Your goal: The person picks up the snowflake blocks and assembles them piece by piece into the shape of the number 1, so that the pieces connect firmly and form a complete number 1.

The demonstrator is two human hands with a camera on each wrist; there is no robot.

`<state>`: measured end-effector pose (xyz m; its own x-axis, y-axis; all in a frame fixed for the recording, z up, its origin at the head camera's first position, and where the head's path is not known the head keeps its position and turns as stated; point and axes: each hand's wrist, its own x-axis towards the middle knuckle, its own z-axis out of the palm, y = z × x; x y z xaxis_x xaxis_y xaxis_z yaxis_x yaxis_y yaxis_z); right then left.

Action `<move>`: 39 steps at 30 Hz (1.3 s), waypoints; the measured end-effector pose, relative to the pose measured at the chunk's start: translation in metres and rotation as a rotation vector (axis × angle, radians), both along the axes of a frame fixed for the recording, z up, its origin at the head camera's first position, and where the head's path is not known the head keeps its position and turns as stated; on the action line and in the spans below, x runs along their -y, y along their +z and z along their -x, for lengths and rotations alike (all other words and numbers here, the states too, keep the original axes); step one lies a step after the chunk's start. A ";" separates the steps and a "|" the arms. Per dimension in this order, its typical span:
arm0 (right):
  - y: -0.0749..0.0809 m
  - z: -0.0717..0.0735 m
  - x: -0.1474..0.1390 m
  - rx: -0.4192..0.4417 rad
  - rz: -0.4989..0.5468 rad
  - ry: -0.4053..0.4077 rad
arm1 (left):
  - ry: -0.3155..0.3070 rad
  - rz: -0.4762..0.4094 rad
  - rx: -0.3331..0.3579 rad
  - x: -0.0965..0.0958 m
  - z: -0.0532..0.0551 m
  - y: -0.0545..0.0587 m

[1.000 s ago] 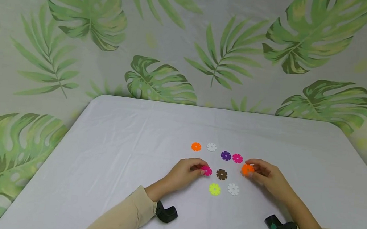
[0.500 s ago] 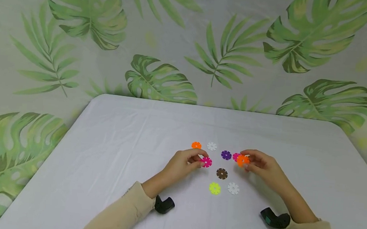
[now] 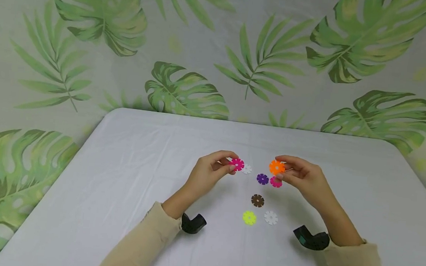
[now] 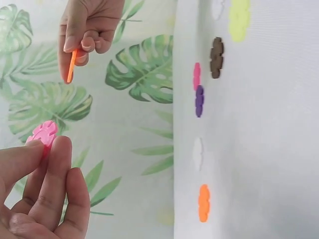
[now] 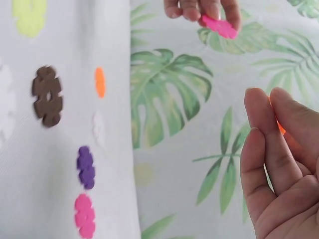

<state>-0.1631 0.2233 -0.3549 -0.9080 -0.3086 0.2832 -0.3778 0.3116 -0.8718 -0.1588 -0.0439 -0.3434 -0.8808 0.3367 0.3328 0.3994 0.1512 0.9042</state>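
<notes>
My left hand (image 3: 209, 170) pinches a pink notched disc (image 3: 237, 164) between thumb and fingers, held up above the table. Opposite it, my right hand (image 3: 305, 177) pinches an orange notched disc (image 3: 276, 167) by its edge. A gap separates the two raised discs. In the left wrist view the orange disc (image 4: 72, 65) appears edge-on, while the pink disc (image 4: 44, 133) shows over the fingertips. The right wrist view hides most of the orange disc behind the fingers. A white disc (image 3: 247, 169) lies behind the held pink one in the head view, and another pink disc (image 3: 276, 181) lies below the right hand.
On the white tablecloth (image 3: 117, 184) lie a purple disc (image 3: 262, 179), a brown disc (image 3: 257, 200), a yellow disc (image 3: 249, 217) and a second white disc (image 3: 271, 218). Another orange disc (image 4: 204, 203) lies there in the left wrist view. A leaf-patterned backdrop (image 3: 191, 34) stands behind the table.
Both hands have risen away from the table and moved toward its far side, carrying the pink and orange discs. The discs on the cloth have stayed in place.
</notes>
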 end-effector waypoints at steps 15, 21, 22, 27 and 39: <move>0.012 0.009 0.030 -0.029 0.190 0.111 | 0.005 -0.054 -0.045 -0.003 -0.001 0.008; 0.007 0.006 0.039 0.007 0.200 0.105 | 0.021 -0.031 -0.050 -0.005 -0.004 0.009; 0.006 0.006 0.040 0.010 0.198 0.102 | 0.023 -0.024 -0.051 -0.006 -0.005 0.009; 0.003 0.004 0.044 0.030 0.201 0.103 | 0.011 -0.010 -0.058 -0.007 -0.007 0.009; 0.002 0.003 0.046 0.045 0.202 0.138 | 0.007 -0.041 -0.146 -0.008 -0.009 0.005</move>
